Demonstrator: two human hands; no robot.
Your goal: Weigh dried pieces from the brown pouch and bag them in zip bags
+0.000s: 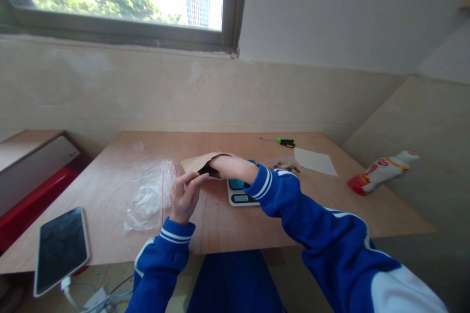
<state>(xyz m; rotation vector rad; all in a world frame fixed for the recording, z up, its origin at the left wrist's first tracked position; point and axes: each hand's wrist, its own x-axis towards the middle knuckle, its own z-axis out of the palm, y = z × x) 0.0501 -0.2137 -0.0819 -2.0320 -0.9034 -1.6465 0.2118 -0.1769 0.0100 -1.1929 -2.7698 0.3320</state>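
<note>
While no writing is legible, right hand (215,166) enters paper bag (196,161).

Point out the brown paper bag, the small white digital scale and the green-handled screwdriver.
brown paper bag (196,161), head view, on its upper face left of the opening
small white digital scale (240,198), head view, on its display
green-handled screwdriver (285,142), head view, on the handle

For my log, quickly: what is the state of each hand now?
Left hand: fingers pinch the open edge of the brown paper bag.
Right hand: reached inside the bag, hidden; open or closed cannot be told.
</note>
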